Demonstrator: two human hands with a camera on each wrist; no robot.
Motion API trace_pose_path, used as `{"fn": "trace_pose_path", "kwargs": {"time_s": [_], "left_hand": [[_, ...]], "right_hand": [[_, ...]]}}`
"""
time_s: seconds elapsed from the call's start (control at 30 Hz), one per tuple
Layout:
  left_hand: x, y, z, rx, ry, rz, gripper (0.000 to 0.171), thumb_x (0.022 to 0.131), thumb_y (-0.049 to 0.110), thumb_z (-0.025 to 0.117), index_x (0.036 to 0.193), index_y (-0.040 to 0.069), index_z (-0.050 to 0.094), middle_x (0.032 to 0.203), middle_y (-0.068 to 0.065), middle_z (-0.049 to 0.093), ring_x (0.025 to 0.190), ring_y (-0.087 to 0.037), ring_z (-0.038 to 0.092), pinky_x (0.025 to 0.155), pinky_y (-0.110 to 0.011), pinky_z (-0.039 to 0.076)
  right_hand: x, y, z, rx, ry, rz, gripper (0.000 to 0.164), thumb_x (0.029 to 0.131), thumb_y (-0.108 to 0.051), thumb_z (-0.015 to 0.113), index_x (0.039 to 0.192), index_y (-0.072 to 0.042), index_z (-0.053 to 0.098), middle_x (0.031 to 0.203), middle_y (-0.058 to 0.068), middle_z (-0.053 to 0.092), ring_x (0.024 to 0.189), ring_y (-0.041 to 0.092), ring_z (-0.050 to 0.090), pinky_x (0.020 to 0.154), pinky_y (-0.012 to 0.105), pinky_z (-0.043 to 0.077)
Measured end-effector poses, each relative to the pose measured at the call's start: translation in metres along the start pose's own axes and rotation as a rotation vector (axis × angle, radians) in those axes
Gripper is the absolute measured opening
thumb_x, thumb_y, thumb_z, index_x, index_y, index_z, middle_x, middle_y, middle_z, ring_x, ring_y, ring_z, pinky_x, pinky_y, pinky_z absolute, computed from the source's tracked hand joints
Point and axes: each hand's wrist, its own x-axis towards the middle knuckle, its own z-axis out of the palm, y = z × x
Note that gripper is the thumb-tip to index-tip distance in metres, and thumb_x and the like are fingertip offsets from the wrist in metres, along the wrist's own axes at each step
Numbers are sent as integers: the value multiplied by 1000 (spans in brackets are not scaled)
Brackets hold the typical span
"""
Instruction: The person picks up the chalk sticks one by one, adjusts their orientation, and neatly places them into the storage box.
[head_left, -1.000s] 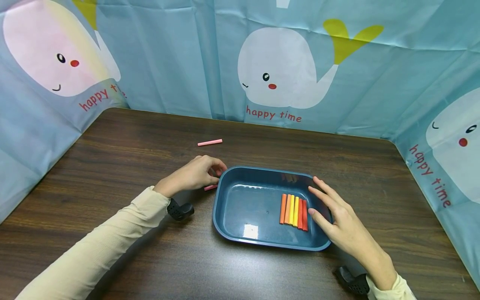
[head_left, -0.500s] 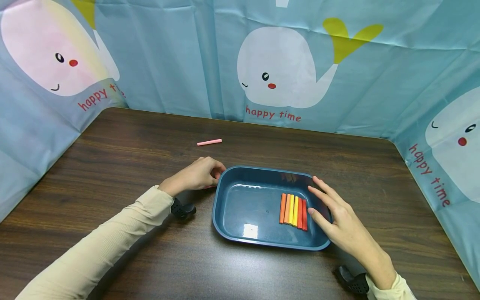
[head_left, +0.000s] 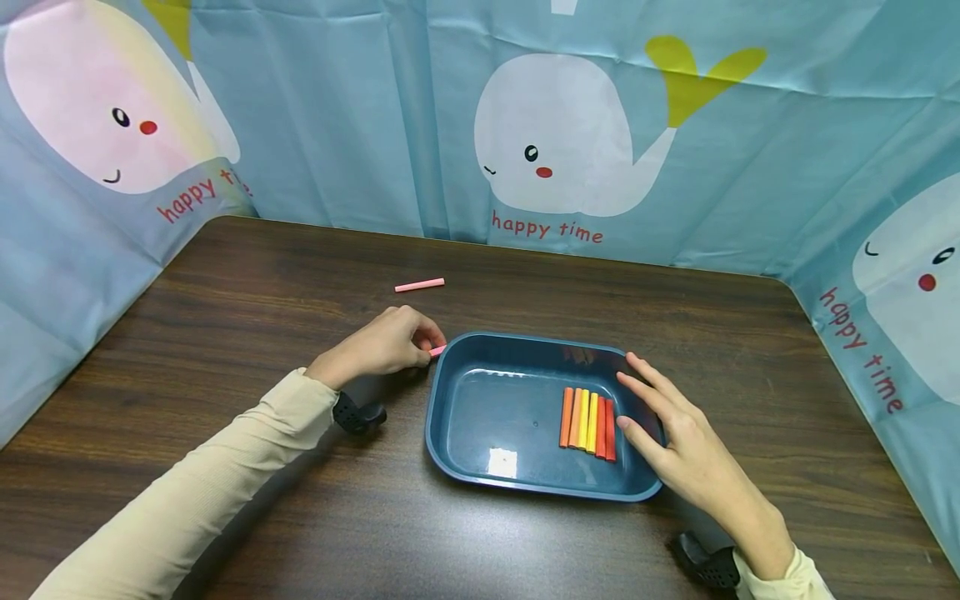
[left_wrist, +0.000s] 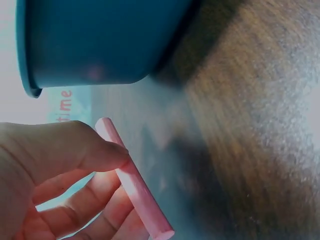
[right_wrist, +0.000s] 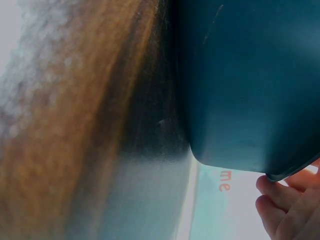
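Note:
Between the thumb and fingers of my left hand [head_left: 382,346] is a pink chalk stick [left_wrist: 140,192], pinched near its middle. The left wrist view shows it tilted, just off the outer wall of a dark blue tray [head_left: 480,467]. My right hand [head_left: 690,446] rests at the tray's right end, its fingers extended over the rim. Inside the tray, toward the right, lies a side-by-side row of orange, yellow and red chalk sticks [head_left: 588,423]. A second pink chalk stick [head_left: 420,285] lies on the table behind my left hand.
The dark wood table [head_left: 360,517] carries the tray near its middle. A light blue curtain [head_left: 337,117] printed with whales hangs along the table's back and sides. Black cameras are strapped to both wrists.
My left hand has picked up the pink chalk that lay beside the tray and moved slightly up and back left with it. The right hand and tray have stayed put.

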Motion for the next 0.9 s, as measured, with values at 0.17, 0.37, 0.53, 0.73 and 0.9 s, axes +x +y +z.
{"fn": "trace_pose_path", "kwargs": {"time_s": [0.17, 0.37, 0.53, 0.73, 0.9], "left_hand": [[-2, -1, -4, 18, 29, 23, 21, 83, -2, 68, 101, 5, 75, 79, -2, 69, 70, -12, 56, 67, -25, 43], [-6, 0, -9, 11, 49, 31, 23, 82, -3, 66, 103, 4, 74, 82, -4, 69, 73, -16, 58, 68, -26, 46], [-10, 2, -14, -24, 69, 20, 27, 85, -3, 66, 110, 2, 71, 84, -7, 68, 62, -13, 58, 58, -24, 47], [-11, 8, -20, -64, 91, 15, 32, 85, -3, 64, 116, 2, 69, 87, -9, 71, 53, -13, 57, 55, -23, 44], [-11, 12, -21, -68, 112, 28, 35, 85, -3, 63, 120, 1, 67, 89, -11, 73, 62, -12, 61, 69, -28, 46]], "right_hand": [[0, -1, 0, 1, -4, 6, 55, 90, -13, 71, 141, -6, 53, 158, 9, 37, 139, 38, 43, 104, -2, 16], [0, -1, 0, -3, 3, -4, 55, 90, -12, 72, 141, -6, 53, 158, 10, 38, 138, 39, 43, 105, -2, 16], [0, -1, -1, -5, -2, 1, 55, 90, -13, 71, 141, -6, 53, 158, 9, 37, 139, 38, 42, 104, -2, 16], [0, -2, 0, -19, -15, 21, 55, 90, -15, 71, 142, -7, 53, 159, 9, 37, 139, 38, 42, 103, 0, 15], [0, -1, 0, -21, -10, 20, 55, 90, -14, 72, 141, -7, 53, 158, 9, 37, 139, 38, 43, 103, 0, 16]]}}
